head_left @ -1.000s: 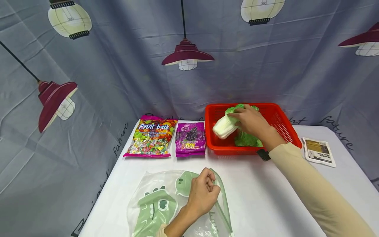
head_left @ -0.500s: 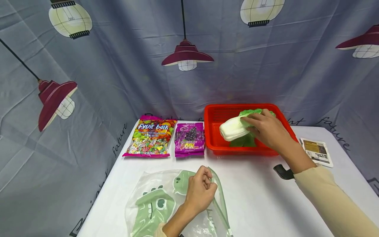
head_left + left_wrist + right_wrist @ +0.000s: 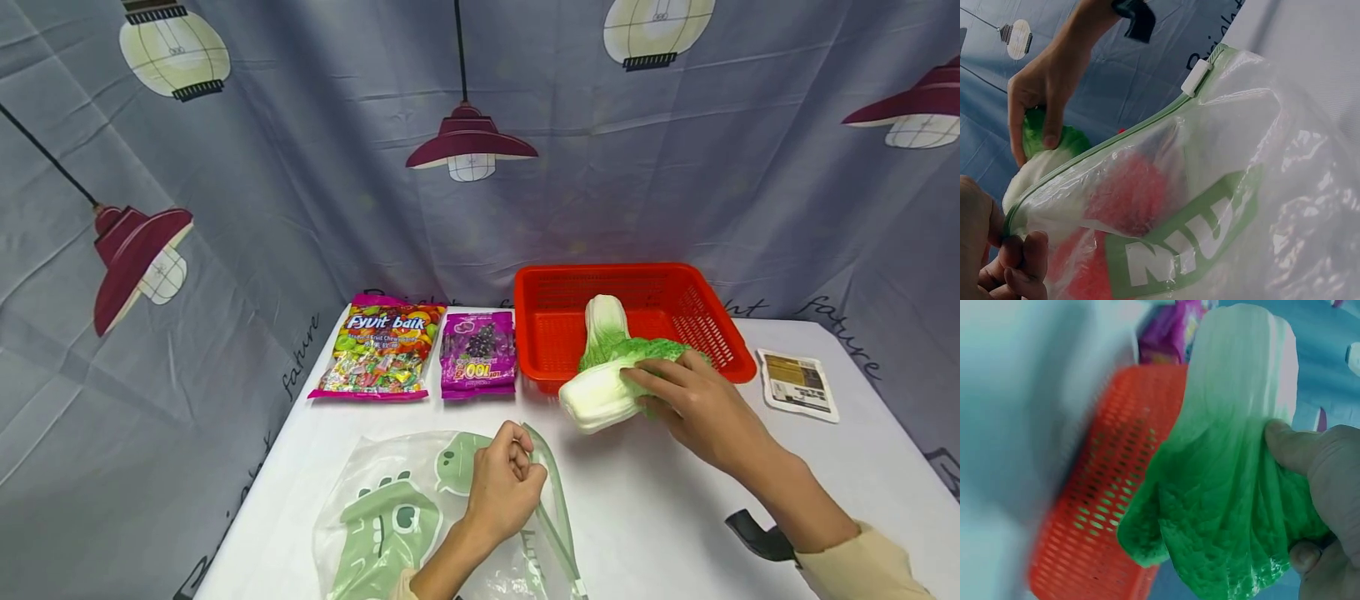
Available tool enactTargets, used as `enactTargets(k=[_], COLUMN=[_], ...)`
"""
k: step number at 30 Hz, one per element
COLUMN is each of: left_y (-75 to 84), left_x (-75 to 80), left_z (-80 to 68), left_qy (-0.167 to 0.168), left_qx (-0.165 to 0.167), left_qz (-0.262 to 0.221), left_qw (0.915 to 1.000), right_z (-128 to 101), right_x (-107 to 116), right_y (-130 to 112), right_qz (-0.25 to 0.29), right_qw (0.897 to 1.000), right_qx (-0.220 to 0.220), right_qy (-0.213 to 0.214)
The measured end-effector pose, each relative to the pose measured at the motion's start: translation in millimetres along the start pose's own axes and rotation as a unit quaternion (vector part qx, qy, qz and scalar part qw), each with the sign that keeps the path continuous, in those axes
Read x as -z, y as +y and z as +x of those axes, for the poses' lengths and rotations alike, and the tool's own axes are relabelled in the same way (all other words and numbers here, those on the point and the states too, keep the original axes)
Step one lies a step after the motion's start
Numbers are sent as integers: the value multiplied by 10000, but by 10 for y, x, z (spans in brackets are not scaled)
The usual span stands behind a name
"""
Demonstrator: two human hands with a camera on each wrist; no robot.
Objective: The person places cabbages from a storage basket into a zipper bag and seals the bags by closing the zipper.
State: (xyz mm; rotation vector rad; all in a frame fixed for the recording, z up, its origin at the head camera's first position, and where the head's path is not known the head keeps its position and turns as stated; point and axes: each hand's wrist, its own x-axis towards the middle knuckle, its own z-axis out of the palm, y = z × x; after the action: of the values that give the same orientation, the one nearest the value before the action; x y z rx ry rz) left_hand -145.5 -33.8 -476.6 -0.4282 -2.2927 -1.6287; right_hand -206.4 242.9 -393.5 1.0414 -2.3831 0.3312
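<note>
Here, right hand [image 3: 697, 404] curled round the leafy end of a toy cabbage [image 3: 607, 392], held just clear of the front rim of the red basket [image 3: 720, 333], above the white table [image 3: 652, 508]. Left hand [image 3: 506, 487] pinching the zip edge of the clear dinosaur-print bag [image 3: 390, 508], mouth lifted slightly, as the left wrist view [image 3: 1116, 156] confirms. A second cabbage [image 3: 606, 325] lying in the basket. Step in hand, by judgement: carriage of the cabbage from basket toward bag. Next move likely calling for a wider bag mouth and a stem-first approach, the pale stem end already pointing toward the opening. Compared with one second ago: cabbage then inside the basket under the right hand, now out and nearer the bag; left-hand pinch unchanged. Candy packets [image 3: 382, 350] [image 3: 478, 354] and a small sachet [image 3: 797, 383] lying unmoved.
</note>
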Motion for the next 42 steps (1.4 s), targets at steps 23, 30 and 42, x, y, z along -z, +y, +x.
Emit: enactTargets(k=[23, 30, 42], left_y=[79, 111, 139], left_x=[-71, -86, -88], left_z=[-15, -39, -74], left_qy=[-110, -187, -245], left_qx=[-347, -443, -498], left_qz=[-302, -368, -479], left_qw=[9989, 9982, 9973], right_z=[-302, -245, -207], right_x=[-497, -586, -668], right_y=[-759, -931, -997], right_qz=[377, 581, 477], right_qw=[9980, 9969, 9974], right_qx=[247, 435, 227], right_qy=[-447, -304, 483])
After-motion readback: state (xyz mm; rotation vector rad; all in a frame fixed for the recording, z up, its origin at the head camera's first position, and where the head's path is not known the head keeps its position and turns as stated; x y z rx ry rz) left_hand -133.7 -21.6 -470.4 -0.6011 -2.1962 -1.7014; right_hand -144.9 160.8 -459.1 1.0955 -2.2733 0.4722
